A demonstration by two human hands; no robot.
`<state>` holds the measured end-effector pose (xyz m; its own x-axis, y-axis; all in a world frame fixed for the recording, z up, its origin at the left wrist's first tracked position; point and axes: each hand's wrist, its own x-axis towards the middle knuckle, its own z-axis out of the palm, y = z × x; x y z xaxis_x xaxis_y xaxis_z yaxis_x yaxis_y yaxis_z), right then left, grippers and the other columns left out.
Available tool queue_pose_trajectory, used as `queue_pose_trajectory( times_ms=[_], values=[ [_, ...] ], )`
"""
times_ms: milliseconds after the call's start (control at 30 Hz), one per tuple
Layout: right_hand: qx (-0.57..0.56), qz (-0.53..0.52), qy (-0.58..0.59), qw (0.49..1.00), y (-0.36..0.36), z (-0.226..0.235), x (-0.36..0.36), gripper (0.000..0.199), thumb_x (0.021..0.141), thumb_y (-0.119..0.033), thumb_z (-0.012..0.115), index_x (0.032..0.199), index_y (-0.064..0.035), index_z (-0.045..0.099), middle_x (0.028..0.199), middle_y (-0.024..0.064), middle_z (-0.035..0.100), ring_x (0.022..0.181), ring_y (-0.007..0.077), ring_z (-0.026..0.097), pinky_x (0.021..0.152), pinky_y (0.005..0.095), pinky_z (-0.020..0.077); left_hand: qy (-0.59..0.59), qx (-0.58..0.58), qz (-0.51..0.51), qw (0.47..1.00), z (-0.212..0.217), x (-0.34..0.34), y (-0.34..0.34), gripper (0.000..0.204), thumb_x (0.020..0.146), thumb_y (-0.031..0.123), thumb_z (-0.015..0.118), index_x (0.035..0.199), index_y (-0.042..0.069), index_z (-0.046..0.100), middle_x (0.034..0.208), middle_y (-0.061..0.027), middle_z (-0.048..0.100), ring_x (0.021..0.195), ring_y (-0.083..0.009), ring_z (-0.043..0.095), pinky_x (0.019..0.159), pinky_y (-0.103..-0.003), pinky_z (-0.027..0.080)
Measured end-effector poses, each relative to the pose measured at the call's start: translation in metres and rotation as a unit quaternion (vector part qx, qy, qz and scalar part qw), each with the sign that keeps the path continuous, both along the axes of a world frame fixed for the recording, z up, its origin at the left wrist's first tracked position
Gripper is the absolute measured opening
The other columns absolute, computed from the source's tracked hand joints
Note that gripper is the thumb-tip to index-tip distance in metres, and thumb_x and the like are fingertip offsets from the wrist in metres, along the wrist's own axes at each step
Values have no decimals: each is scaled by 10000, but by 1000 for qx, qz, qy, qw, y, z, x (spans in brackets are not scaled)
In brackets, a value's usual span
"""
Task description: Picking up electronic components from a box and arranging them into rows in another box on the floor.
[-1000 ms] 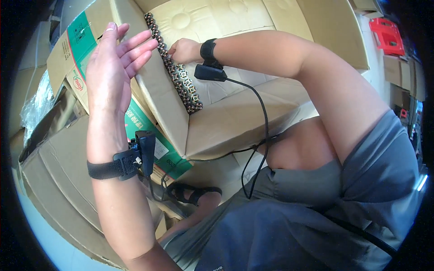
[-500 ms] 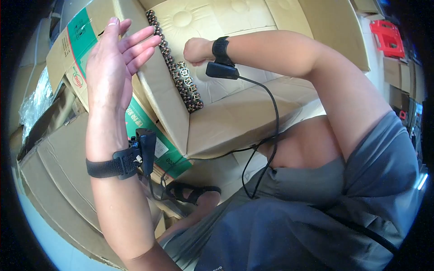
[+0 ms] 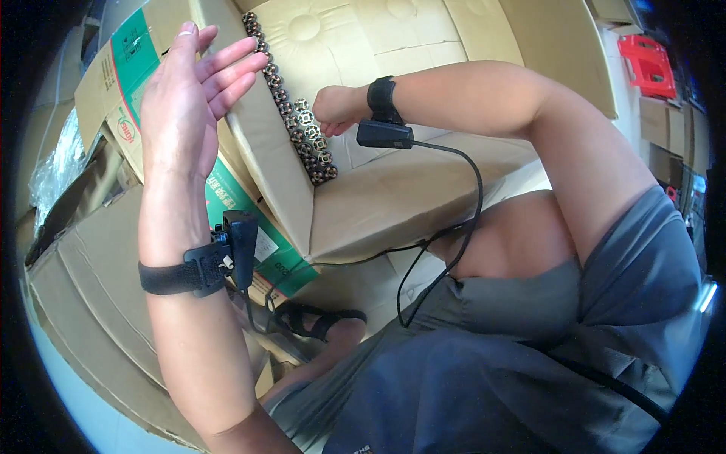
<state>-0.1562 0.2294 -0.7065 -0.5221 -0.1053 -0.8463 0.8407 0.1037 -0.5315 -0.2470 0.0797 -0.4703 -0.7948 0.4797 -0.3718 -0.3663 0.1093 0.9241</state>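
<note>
Small round metal parts (image 3: pixel 311 132) with four-lobed faces stand in a row along the left inner wall of a large open cardboard box (image 3: pixel 423 197). At the near end of the row they form a second line, with lighter faces turned up. My right hand (image 3: pixel 338 108) is inside the box, just right of these lighter parts, its fingers bent and pointing down. The back of the hand hides whatever the fingers may hold. Over the box's left edge my left hand (image 3: pixel 185 106) is held palm up, fingers stretched out, with nothing in it.
A cardboard carton with a green band (image 3: pixel 227 189) stands against the box's left side. Flattened cardboard (image 3: pixel 98 303) and clear plastic wrap (image 3: pixel 60 166) lie farther left. A red plastic stool (image 3: pixel 646 66) is at the far right. A black cable (image 3: pixel 473 178) runs from my right wrist.
My right hand has moved slightly right and nearer, and its lower fingers now show below the knuckles. My left hand has shifted a little left, still stretched out.
</note>
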Motion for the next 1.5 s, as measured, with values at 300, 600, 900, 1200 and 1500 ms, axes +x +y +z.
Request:
queue_pose_trajectory(
  times_ms=[300, 600, 900, 1200, 1500],
  values=[
    [61, 77, -27, 995, 1, 22, -4, 203, 880, -150, 437, 932, -28, 591, 915, 136, 678, 771, 202, 684, 642, 325, 578, 4, -3, 0, 1000, 2, 1, 2, 521, 1012, 337, 394, 1277, -111, 379, 1092, -291, 611, 890, -270, 685, 729, -265, 579],
    [12, 35, -1, 999, -6, 8, 7, 277, 836, -149, 454, 833, 73, 619, 783, 189, 660, 626, 252, 658, 510, 370, 529, 3, -3, 1, 1000, 2, 0, 1, 499, 1013, 318, 395, 1270, -110, 380, 1092, -297, 607, 888, -273, 685, 725, -269, 580],
    [66, 46, 102, 992, 18, -7, -17, 122, 822, -78, 471, 912, -28, 537, 756, 71, 616, 606, 140, 582, 527, 281, 493, 3, 1, -2, 1000, -1, 3, 4, 503, 1013, 324, 390, 1271, -108, 377, 1094, -298, 605, 890, -275, 684, 720, -267, 580],
    [173, 93, 202, 960, 21, 6, -42, 214, 704, -155, 498, 570, -23, 601, 517, 110, 544, 429, 196, 495, 418, 366, 392, -2, -9, 4, 1000, 6, -10, 6, 512, 1010, 361, 394, 1278, -76, 400, 1112, -271, 616, 905, -257, 678, 741, -261, 565],
    [176, -31, 269, 946, 11, 16, -32, 280, 761, -41, 476, 1019, -37, 582, 942, 155, 644, 921, 268, 609, 832, 349, 475, 56, -29, 3, 998, 63, 0, -61, 390, 992, 233, 469, 1324, 29, 452, 1079, -135, 645, 847, -173, 641, 736, -285, 524]
  ],
)
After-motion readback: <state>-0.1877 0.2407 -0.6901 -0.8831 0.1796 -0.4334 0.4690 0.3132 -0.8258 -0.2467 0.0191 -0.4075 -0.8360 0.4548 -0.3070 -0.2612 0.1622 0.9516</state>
